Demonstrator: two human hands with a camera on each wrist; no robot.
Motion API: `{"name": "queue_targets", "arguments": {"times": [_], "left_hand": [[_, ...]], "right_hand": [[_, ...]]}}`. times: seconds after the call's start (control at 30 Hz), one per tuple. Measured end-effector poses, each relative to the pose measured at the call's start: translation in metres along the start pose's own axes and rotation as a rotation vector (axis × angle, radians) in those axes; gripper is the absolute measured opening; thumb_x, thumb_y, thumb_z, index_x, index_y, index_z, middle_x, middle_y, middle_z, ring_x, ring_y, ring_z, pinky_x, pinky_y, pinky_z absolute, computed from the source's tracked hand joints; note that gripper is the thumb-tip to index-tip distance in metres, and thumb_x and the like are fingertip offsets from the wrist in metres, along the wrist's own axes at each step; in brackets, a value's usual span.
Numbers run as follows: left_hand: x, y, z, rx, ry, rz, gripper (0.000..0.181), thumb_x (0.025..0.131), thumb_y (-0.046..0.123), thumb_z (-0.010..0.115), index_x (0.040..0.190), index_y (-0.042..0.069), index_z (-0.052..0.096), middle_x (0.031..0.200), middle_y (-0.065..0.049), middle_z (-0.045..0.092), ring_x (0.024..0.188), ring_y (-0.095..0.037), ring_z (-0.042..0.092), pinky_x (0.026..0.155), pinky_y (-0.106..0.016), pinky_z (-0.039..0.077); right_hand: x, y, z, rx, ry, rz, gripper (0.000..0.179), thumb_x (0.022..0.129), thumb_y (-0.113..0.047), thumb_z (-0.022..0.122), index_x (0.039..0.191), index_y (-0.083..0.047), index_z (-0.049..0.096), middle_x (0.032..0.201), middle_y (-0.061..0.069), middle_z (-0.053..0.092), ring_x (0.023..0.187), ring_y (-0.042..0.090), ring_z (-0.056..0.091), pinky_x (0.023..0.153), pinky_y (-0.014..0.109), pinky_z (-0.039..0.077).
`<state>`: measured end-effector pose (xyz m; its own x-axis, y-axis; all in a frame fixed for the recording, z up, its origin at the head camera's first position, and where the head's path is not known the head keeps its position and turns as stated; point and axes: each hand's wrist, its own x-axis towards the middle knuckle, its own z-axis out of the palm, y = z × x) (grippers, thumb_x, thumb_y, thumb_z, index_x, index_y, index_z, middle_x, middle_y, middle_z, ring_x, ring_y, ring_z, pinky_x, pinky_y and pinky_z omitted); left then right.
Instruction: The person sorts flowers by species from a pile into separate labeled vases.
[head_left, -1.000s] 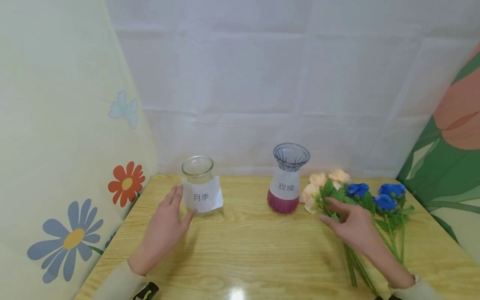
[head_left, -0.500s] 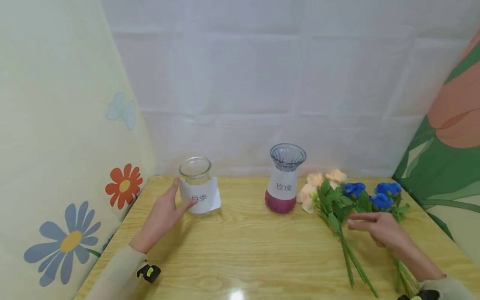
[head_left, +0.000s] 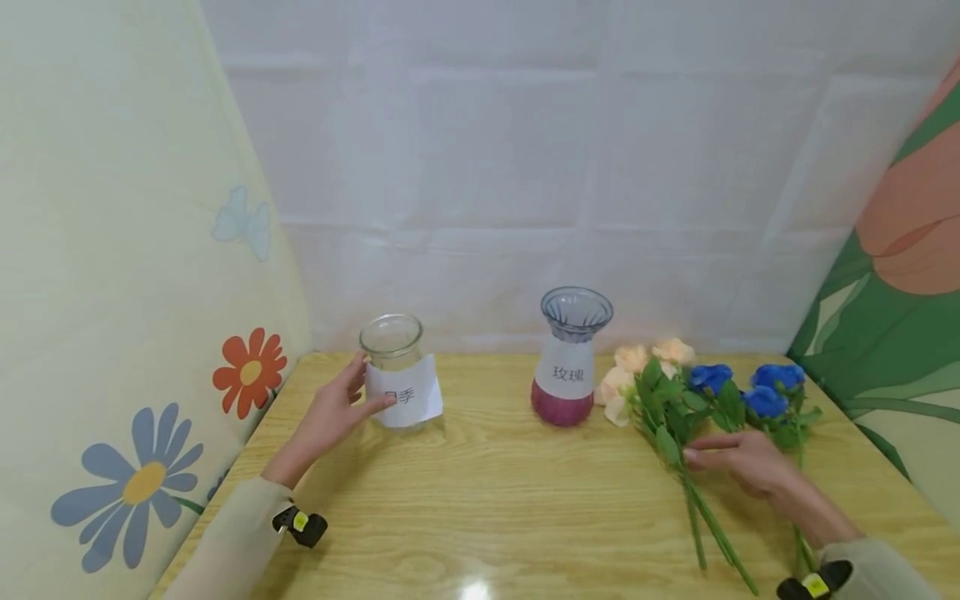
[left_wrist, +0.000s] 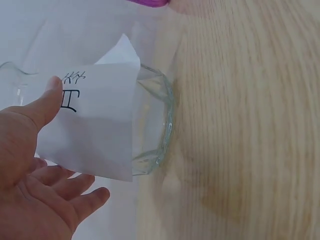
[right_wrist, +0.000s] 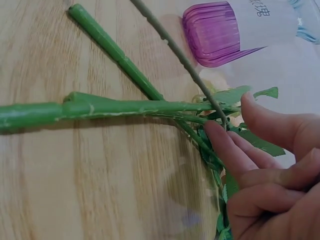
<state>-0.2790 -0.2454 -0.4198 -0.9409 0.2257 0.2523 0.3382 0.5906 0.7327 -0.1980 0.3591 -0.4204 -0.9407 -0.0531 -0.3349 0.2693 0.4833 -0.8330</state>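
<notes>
Left hand [head_left: 330,422] has the glass jar [head_left: 397,362] gripped, right hand [head_left: 753,467] is loose, right at some green stems [right_wrist: 130,107].

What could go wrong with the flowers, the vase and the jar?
Some green stems cross, so the right hand might drag up more than one. The peach flowers lie right next to the purple-bottomed vase, so a tug might bump it. The paper label sticks out past the side of the clear jar, so it might slip under the left hand.

The jar [head_left: 393,360] is glossy glass, its label [head_left: 416,393] matt paper.
</notes>
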Motion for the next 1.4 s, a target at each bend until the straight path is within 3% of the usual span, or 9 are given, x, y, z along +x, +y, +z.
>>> {"name": "queue_targets", "arguments": {"times": [0.3, 0.5, 0.6, 0.7, 0.77, 0.83, 0.97, 1.2, 1.4], "left_hand": [[0.007, -0.003, 0.003, -0.123, -0.018, 0.024, 0.101, 0.094, 0.025, 0.083, 0.170, 0.015, 0.018, 0.163, -0.024, 0.039, 0.145, -0.047, 0.043, 0.112, -0.061, 0.041], [0.010, -0.002, 0.004, -0.137, -0.023, 0.035, 0.092, 0.093, 0.021, 0.085, 0.166, 0.010, 0.030, 0.157, -0.022, 0.049, 0.138, -0.047, 0.051, 0.108, -0.060, 0.046], [0.012, -0.001, 0.005, -0.139, -0.024, 0.043, 0.087, 0.092, 0.019, 0.085, 0.163, 0.007, 0.037, 0.152, -0.022, 0.053, 0.134, -0.046, 0.055, 0.106, -0.061, 0.049], [0.012, -0.001, 0.005, -0.143, -0.028, 0.048, 0.085, 0.091, 0.017, 0.086, 0.161, 0.006, 0.039, 0.150, -0.023, 0.056, 0.132, -0.046, 0.057, 0.104, -0.061, 0.050], [0.013, 0.000, 0.005, -0.143, -0.031, 0.042, 0.085, 0.091, 0.017, 0.086, 0.161, 0.006, 0.039, 0.150, -0.022, 0.056, 0.131, -0.046, 0.058, 0.104, -0.061, 0.050], [0.013, -0.001, 0.005, -0.143, -0.034, 0.038, 0.084, 0.091, 0.018, 0.086, 0.161, 0.006, 0.039, 0.150, -0.022, 0.056, 0.131, -0.045, 0.058, 0.104, -0.060, 0.051], [0.015, -0.002, 0.004, -0.140, -0.037, 0.025, 0.082, 0.091, 0.019, 0.086, 0.159, 0.006, 0.042, 0.148, -0.021, 0.057, 0.130, -0.044, 0.060, 0.103, -0.059, 0.052], [0.016, -0.004, 0.003, -0.155, -0.055, 0.017, 0.083, 0.090, 0.017, 0.087, 0.158, 0.004, 0.042, 0.147, -0.023, 0.058, 0.128, -0.045, 0.060, 0.101, -0.058, 0.054], [0.016, -0.007, 0.004, -0.187, -0.066, 0.020, 0.085, 0.087, 0.014, 0.089, 0.158, 0.003, 0.043, 0.148, -0.023, 0.057, 0.132, -0.046, 0.057, 0.105, -0.059, 0.050]], "right_hand": [[0.011, 0.001, 0.002, -0.065, 0.018, 0.034, 0.058, 0.094, -0.035, 0.082, 0.132, 0.007, 0.068, 0.113, 0.015, 0.076, 0.049, 0.008, 0.029, 0.048, 0.027, 0.032], [0.018, 0.001, 0.006, -0.061, 0.026, 0.074, 0.054, 0.091, -0.033, 0.085, 0.127, 0.005, 0.072, 0.109, 0.011, 0.077, 0.049, 0.010, 0.025, 0.049, 0.028, 0.028], [0.019, 0.002, 0.006, -0.068, 0.018, 0.076, 0.053, 0.091, -0.033, 0.085, 0.127, 0.004, 0.072, 0.119, 0.015, 0.073, 0.059, 0.014, 0.036, 0.055, 0.031, 0.032], [0.020, 0.005, 0.005, -0.044, 0.016, 0.079, 0.050, 0.092, -0.030, 0.084, 0.127, 0.004, 0.072, 0.122, 0.018, 0.072, 0.057, 0.014, 0.034, 0.055, 0.031, 0.032], [0.020, 0.006, 0.004, -0.030, 0.009, 0.073, 0.049, 0.093, -0.027, 0.082, 0.129, 0.005, 0.071, 0.125, 0.021, 0.071, 0.057, 0.013, 0.036, 0.059, 0.032, 0.037], [0.020, 0.008, 0.003, -0.003, 0.003, 0.066, 0.049, 0.094, -0.024, 0.081, 0.131, 0.006, 0.069, 0.128, 0.025, 0.069, 0.050, 0.010, 0.027, 0.061, 0.034, 0.042], [0.019, 0.011, 0.000, 0.045, -0.032, 0.074, 0.051, 0.097, -0.024, 0.077, 0.137, 0.006, 0.065, 0.139, 0.029, 0.062, 0.048, 0.008, 0.030, 0.080, 0.044, 0.050], [0.011, 0.020, -0.005, 0.222, -0.133, 0.021, 0.045, 0.102, -0.018, 0.070, 0.137, 0.009, 0.063, 0.113, 0.005, 0.078, 0.044, 0.004, 0.030, 0.047, 0.023, 0.036], [0.003, 0.018, -0.006, 0.338, -0.207, -0.018, 0.048, 0.104, -0.016, 0.068, 0.140, 0.013, 0.058, 0.113, 0.001, 0.077, 0.044, 0.001, 0.033, 0.044, 0.019, 0.033]]}}
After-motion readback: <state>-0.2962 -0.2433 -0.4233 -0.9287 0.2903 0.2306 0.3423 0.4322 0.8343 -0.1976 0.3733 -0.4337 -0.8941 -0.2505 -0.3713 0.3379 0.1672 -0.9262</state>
